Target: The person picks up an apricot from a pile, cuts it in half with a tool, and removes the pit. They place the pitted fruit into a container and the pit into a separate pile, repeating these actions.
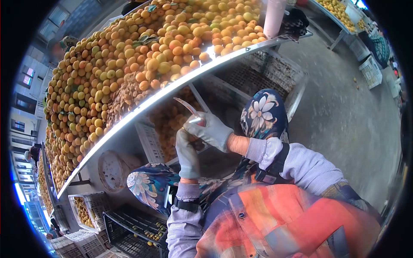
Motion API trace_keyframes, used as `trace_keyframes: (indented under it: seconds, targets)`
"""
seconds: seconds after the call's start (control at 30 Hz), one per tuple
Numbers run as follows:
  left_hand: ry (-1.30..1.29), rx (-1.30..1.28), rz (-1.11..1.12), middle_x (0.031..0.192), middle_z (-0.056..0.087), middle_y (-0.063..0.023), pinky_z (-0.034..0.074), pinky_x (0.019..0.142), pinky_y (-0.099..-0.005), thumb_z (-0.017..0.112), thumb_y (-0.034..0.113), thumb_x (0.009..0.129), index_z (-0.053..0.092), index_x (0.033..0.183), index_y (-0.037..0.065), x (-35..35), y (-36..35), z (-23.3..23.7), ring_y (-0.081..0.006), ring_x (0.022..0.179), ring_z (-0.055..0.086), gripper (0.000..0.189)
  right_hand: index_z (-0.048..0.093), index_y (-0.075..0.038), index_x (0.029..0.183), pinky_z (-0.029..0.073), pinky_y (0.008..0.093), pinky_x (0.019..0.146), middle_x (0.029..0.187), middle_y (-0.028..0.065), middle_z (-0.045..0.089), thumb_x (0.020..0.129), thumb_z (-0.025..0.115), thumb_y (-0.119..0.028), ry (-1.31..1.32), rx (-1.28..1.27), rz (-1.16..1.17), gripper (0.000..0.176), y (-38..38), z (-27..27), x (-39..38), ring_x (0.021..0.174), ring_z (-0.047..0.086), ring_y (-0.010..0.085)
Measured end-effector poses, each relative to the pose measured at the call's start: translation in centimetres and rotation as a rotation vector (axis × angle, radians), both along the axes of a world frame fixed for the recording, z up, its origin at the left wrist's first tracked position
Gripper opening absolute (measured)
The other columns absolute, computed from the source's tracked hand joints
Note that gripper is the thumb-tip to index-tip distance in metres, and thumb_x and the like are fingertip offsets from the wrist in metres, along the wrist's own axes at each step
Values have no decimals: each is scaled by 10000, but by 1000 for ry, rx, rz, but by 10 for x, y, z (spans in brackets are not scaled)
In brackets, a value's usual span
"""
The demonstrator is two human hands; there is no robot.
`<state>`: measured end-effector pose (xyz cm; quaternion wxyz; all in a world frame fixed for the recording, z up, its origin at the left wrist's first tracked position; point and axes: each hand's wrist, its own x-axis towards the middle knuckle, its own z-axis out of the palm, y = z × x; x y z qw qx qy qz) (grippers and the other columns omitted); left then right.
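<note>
Both my hands wear pale grey-white gloves and meet above my lap, just below the table's metal edge. My right hand (211, 130) is closed around a curved knife (186, 104), its blade pointing up and left toward the fruit. Against it, my left hand (186, 155) has its fingers curled up; what they hold, if anything, is hidden. A large heap of orange-yellow apricots (116, 64) covers the table beyond. Near the edge lies a pile of brown pits or dried pieces (129, 91). Beneath my hands, a crate (148, 139) contains more brownish-orange pieces.
The table's bright metal rim (142, 105) curves across in front of me. A pink cylinder (274, 19) and a dark cloth (294, 23) sit at its right end. A round bucket (112, 170), a black crate (133, 230) and white crates (92, 202) stand lower left. Other people work far off.
</note>
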<state>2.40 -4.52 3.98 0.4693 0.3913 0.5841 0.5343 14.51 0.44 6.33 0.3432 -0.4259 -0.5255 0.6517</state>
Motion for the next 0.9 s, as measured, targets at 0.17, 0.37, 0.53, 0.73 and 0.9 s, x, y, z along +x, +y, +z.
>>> trace_keyframes:
  seconds: [0.17,0.37,0.53,0.73,0.9]
  targets:
    - [-457,-76,64,809,557,-6,404,536,-198,302,462,1011,565,1006,65,5,3,-11,-64,640,503,476,613,-31,1014,489,271,746,899,75,647,854,667,-327,76,-48,18,340,-11,17,9,789,623,139]
    - [-540,-312,230,729,548,14,427,578,-258,349,544,959,581,953,128,7,-5,26,-108,645,516,476,576,-46,1094,493,238,568,902,55,615,894,640,-244,256,-74,13,289,-8,10,16,667,598,105]
    - [-951,-266,79,676,496,25,401,619,-279,355,530,950,594,1006,119,-15,-1,11,-124,612,458,479,533,-69,1175,525,301,512,925,88,627,884,600,-295,550,-567,-29,375,6,0,13,628,609,157]
    - [-988,-211,150,801,554,7,405,700,-298,376,519,944,602,1120,103,-14,-6,34,-128,640,461,505,577,-65,1173,462,239,493,889,21,603,923,574,-211,206,-170,-42,289,36,-5,-3,584,533,71]
    - [-1059,-199,74,905,583,-9,403,705,-294,360,529,947,589,1192,93,-27,-12,16,-131,671,466,549,586,-42,1149,392,179,421,875,53,645,923,578,-170,324,-129,-150,259,38,12,-11,488,502,32]
